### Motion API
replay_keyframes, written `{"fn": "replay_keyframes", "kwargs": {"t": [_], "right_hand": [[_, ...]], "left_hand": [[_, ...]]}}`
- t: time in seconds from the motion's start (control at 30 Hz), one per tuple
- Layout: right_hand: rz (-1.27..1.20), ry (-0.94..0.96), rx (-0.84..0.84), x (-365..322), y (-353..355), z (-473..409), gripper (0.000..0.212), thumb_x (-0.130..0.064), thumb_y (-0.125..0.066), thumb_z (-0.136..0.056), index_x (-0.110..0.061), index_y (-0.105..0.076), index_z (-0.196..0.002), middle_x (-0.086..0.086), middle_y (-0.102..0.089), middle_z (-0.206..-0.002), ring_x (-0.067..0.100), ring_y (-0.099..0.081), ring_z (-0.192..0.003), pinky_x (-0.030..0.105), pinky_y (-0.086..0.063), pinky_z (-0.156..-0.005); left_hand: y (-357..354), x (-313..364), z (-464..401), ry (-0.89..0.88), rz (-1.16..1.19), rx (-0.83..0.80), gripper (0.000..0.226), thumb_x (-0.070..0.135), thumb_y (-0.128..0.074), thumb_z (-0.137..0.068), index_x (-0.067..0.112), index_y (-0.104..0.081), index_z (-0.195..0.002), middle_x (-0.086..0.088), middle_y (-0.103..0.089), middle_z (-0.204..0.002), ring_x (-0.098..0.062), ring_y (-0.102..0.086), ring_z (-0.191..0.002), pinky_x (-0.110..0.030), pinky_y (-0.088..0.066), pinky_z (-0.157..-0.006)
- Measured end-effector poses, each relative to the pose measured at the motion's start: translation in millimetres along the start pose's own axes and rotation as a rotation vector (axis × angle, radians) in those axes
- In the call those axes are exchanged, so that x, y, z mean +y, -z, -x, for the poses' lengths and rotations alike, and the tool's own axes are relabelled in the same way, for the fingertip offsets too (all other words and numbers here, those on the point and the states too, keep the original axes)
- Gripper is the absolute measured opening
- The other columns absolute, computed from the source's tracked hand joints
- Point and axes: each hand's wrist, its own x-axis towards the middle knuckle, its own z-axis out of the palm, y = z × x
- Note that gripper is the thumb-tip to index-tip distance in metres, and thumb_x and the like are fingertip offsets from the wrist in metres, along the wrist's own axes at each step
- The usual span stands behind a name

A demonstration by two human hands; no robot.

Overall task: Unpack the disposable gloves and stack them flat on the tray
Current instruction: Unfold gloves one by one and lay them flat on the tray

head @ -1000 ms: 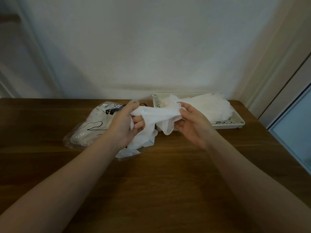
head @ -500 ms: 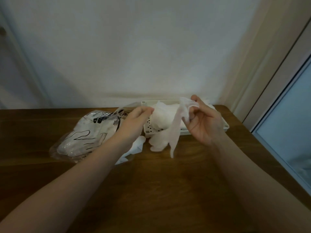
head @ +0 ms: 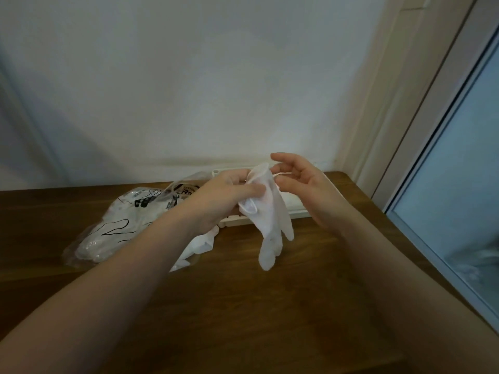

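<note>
- Behind the hands, the bag (head: 108,233) of gloves lies left on the table (head: 270,306); the tray (head: 294,213) is mostly hidden.
- Left hand (head: 224,201) pinches a glove (head: 270,220) hanging over the table.
- Right hand (head: 305,184) is loosely spread, fingertips at the cuff.

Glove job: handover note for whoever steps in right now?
Left hand pinches the cuff of one glove, which hangs fingers-down above the table.
Right hand is open beside the cuff, holding nothing.
Bag lies left of the tray, with gloves still inside and some spilling from its mouth.
Tray mostly hidden; contents unclear.
Left: lay this glove flat on the tray, then the rest.
</note>
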Motion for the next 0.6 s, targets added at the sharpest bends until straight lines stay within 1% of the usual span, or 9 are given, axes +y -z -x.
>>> {"fn": "replay_keyframes", "kwargs": {"t": [0.03,0.07,0.13,0.2,0.27,0.33,0.43,0.53,0.6], "right_hand": [[0.007,-0.049,-0.085,4,1,0,0.041,-0.026,-0.057,-0.091,-0.022,-0.049,-0.131,-0.003,-0.059,-0.12,0.01,-0.057,-0.111,0.029,-0.046,-0.095],[0.016,-0.104,-0.172,8,1,0,0.043,-0.031,-0.056,-0.09,-0.021,-0.049,-0.132,-0.003,-0.058,-0.126,0.011,-0.056,-0.115,0.029,-0.046,-0.098],[0.012,-0.198,-0.269,15,1,3,0.038,-0.03,-0.058,-0.088,-0.019,-0.055,-0.124,-0.002,-0.063,-0.12,0.01,-0.061,-0.109,0.025,-0.051,-0.091],[-0.043,-0.267,-0.248,22,6,3,0.036,-0.027,-0.062,-0.08,-0.014,-0.061,-0.114,0.001,-0.069,-0.108,0.013,-0.066,-0.099,0.025,-0.054,-0.082],[-0.126,-0.327,-0.212,30,17,3,0.036,-0.025,-0.064,-0.075,-0.007,-0.064,-0.107,0.004,-0.071,-0.102,0.018,-0.067,-0.096,0.029,-0.055,-0.083],[-0.202,-0.35,-0.184,37,28,3,0.032,-0.024,-0.063,-0.076,-0.004,-0.066,-0.102,0.008,-0.07,-0.097,0.023,-0.065,-0.091,0.033,-0.053,-0.083],[-0.297,-0.371,-0.093,42,47,1,0.021,-0.022,-0.061,-0.08,-0.007,-0.067,-0.093,0.005,-0.07,-0.087,0.018,-0.066,-0.08,0.029,-0.054,-0.071],[-0.31,-0.414,0.006,42,69,-3,0.016,-0.02,-0.06,-0.08,-0.007,-0.064,-0.088,0.005,-0.066,-0.088,0.017,-0.063,-0.081,0.031,-0.051,-0.072],[-0.336,-0.424,0.047,43,80,-8,0.033,-0.024,-0.061,-0.077,-0.001,-0.063,-0.101,0.011,-0.062,-0.099,0.022,-0.06,-0.087,0.032,-0.052,-0.073]], "left_hand": [[1,2,0,0.005,0.024,-0.015,0.02,0.014,-0.053,-0.093,0.008,-0.062,-0.109,-0.004,-0.067,-0.092,-0.012,-0.063,-0.079,-0.021,-0.051,-0.066],[1,5,-1,0.01,0.044,-0.036,0.019,0.015,-0.051,-0.093,0.008,-0.062,-0.108,-0.004,-0.067,-0.091,-0.012,-0.063,-0.078,-0.021,-0.052,-0.066],[2,7,-2,0.025,0.077,-0.044,0.017,0.014,-0.047,-0.095,0.008,-0.062,-0.101,-0.005,-0.067,-0.089,-0.014,-0.063,-0.078,-0.022,-0.053,-0.066],[4,7,-6,0.045,0.161,0.013,0.018,0.009,-0.045,-0.095,0.008,-0.062,-0.093,-0.004,-0.067,-0.082,-0.014,-0.063,-0.074,-0.023,-0.053,-0.065],[8,3,-13,0.077,0.286,0.073,0.022,0.003,-0.041,-0.093,0.006,-0.062,-0.087,-0.003,-0.067,-0.076,-0.014,-0.063,-0.07,-0.024,-0.053,-0.063],[13,-3,-18,0.112,0.34,0.107,0.021,-0.002,-0.038,-0.088,0.003,-0.058,-0.089,-0.006,-0.063,-0.08,-0.016,-0.06,-0.073,-0.026,-0.052,-0.066],[18,-12,-32,0.165,0.363,0.179,0.021,-0.006,-0.036,-0.086,0.004,-0.053,-0.091,-0.008,-0.057,-0.082,-0.016,-0.057,-0.072,-0.025,-0.053,-0.062],[18,-19,-44,0.175,0.383,0.207,0.022,-0.007,-0.033,-0.084,0.006,-0.051,-0.086,-0.007,-0.054,-0.08,-0.015,-0.054,-0.069,-0.023,-0.051,-0.054],[15,-22,-53,0.191,0.373,0.215,0.023,-0.006,-0.031,-0.083,0.008,-0.049,-0.088,-0.006,-0.051,-0.08,-0.015,-0.051,-0.067,-0.024,-0.046,-0.053]]}}
